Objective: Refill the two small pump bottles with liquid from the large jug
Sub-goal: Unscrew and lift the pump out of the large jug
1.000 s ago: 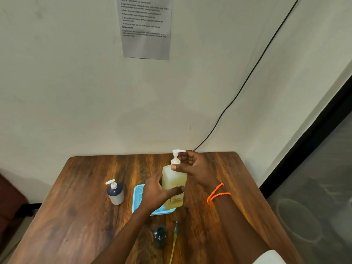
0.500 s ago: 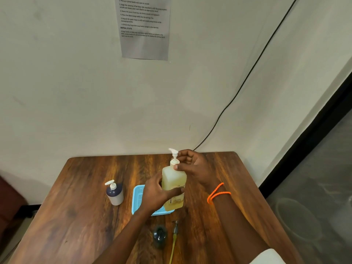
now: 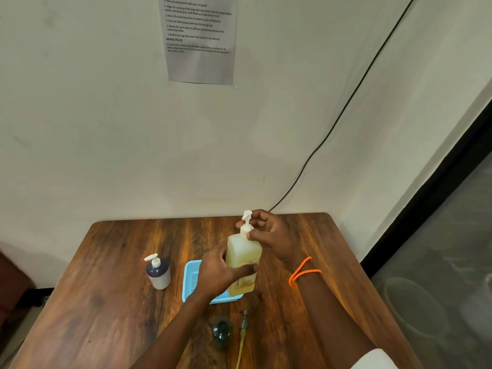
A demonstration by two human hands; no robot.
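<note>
Now the yellow pump bottle (image 3: 243,258) stands upright over the blue tray (image 3: 192,272), my left hand (image 3: 218,271) wrapped round its body and my right hand (image 3: 271,234) pinching the white pump collar (image 3: 246,229). Left of the tray, apart, sits the dark pump bottle (image 3: 158,274) on the wooden table (image 3: 111,302); near me lie a dark cap (image 3: 221,332) and a dip tube (image 3: 242,334).

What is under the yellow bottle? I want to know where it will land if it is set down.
Under the yellow bottle lies the blue tray; the left hand and the bottle cover the tray's right side, so whether its base touches the tray cannot be seen.
</note>
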